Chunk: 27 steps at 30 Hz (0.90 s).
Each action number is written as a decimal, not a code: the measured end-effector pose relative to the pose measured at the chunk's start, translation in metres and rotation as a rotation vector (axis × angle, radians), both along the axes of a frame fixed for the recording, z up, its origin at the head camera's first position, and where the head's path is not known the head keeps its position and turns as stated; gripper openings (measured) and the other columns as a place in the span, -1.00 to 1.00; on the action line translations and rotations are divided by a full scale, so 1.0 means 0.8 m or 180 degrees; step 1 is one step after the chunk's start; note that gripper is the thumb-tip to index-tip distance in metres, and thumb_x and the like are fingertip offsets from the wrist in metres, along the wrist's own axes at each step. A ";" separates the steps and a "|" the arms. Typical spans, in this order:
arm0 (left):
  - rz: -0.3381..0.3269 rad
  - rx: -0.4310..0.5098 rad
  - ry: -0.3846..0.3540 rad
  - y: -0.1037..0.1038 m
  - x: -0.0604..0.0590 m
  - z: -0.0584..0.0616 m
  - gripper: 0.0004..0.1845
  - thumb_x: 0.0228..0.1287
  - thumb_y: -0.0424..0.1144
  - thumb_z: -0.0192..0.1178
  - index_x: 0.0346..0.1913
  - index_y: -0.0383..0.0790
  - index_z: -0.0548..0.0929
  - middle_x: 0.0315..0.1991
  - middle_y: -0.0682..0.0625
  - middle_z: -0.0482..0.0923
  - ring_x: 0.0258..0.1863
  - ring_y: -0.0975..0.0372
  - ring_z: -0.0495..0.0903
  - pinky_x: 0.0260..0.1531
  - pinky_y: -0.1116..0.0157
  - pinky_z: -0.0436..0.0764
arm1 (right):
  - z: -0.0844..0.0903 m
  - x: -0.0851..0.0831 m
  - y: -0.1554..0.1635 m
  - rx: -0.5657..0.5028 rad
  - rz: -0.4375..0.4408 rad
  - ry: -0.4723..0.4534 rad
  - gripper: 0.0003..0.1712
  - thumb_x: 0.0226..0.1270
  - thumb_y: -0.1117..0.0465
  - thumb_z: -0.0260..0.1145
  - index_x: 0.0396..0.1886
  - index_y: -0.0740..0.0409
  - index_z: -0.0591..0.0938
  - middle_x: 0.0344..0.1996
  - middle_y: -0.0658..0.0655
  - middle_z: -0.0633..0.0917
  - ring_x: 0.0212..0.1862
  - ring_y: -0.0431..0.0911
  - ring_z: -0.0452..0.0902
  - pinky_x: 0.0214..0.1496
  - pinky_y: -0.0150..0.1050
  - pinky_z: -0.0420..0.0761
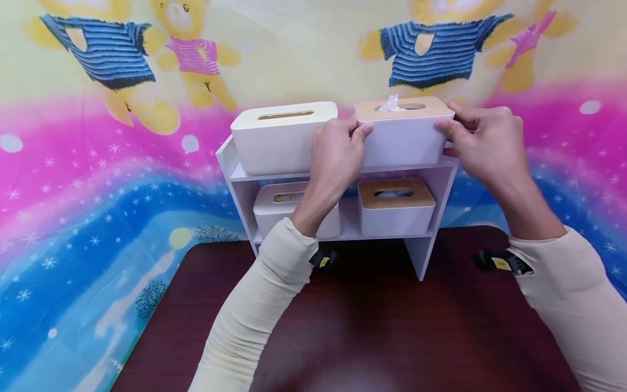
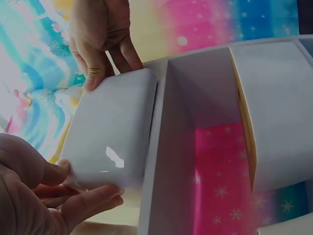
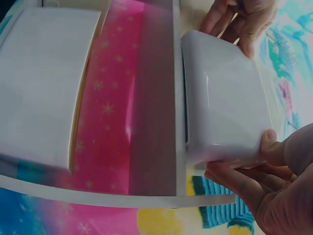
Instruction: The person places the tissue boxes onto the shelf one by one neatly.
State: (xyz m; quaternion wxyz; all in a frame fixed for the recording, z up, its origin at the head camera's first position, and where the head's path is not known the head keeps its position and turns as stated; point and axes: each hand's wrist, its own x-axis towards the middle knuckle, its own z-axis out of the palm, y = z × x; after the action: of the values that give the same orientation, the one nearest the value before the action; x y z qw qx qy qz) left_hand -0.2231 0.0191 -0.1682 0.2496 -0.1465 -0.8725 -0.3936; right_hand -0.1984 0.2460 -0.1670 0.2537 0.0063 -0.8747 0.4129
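White two-tier shelf [image 1: 443, 179] stands on dark red-brown surface [image 1: 372, 332]. Upper tier, left: all-white tissue box [image 1: 281, 139]; lower tier: white-lidded box [image 1: 274, 209] left, wood-lidded box [image 1: 395, 209] right, apart. Backdrop: cloth [image 1: 98, 179] printed with teddy bears, pink and blue starred bands.

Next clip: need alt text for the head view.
Both hands, left hand and right hand, hold a wood-lidded tissue box by its ends on the top of a white shelf; three more tissue boxes sit on the shelf.
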 end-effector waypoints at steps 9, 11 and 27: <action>0.0050 0.0000 0.0014 0.004 -0.010 -0.004 -0.68 0.60 0.01 0.24 -0.15 -0.13 0.86 -0.54 0.02 0.52 -0.24 0.12 0.67 -0.27 0.26 0.52 | -0.001 -0.011 -0.008 0.0070 -0.0114 -0.0096 -0.37 0.63 -0.06 0.23 0.60 -0.21 0.34 0.49 0.27 0.56 0.36 0.28 0.63 -0.37 -0.59 0.64; 0.0051 -0.0004 0.0032 0.004 -0.010 -0.005 -0.67 0.60 0.01 0.24 -0.16 -0.13 0.86 -0.53 0.02 0.53 -0.25 0.12 0.66 -0.27 0.26 0.52 | -0.001 -0.011 -0.009 0.0064 -0.0135 -0.0121 -0.37 0.64 -0.05 0.21 0.61 -0.21 0.33 0.51 0.25 0.55 0.37 0.28 0.63 -0.33 -0.53 0.67; -0.0220 -0.0024 -0.0257 -0.012 0.018 -0.016 -0.49 0.53 0.16 0.29 0.19 -0.22 0.67 -0.29 -0.14 0.71 -0.24 0.10 0.74 -0.13 0.30 0.68 | -0.017 0.030 -0.005 0.0301 0.0175 -0.0368 -0.01 0.61 -0.35 0.14 0.79 -0.25 -0.10 0.69 0.19 0.26 0.61 0.31 0.30 0.44 0.38 0.45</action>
State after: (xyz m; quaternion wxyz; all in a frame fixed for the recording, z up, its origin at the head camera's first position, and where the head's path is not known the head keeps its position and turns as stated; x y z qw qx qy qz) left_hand -0.2088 0.0094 -0.1813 0.1999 -0.1614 -0.8778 -0.4043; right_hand -0.1743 0.2423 -0.1808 0.1908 0.0185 -0.9059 0.3776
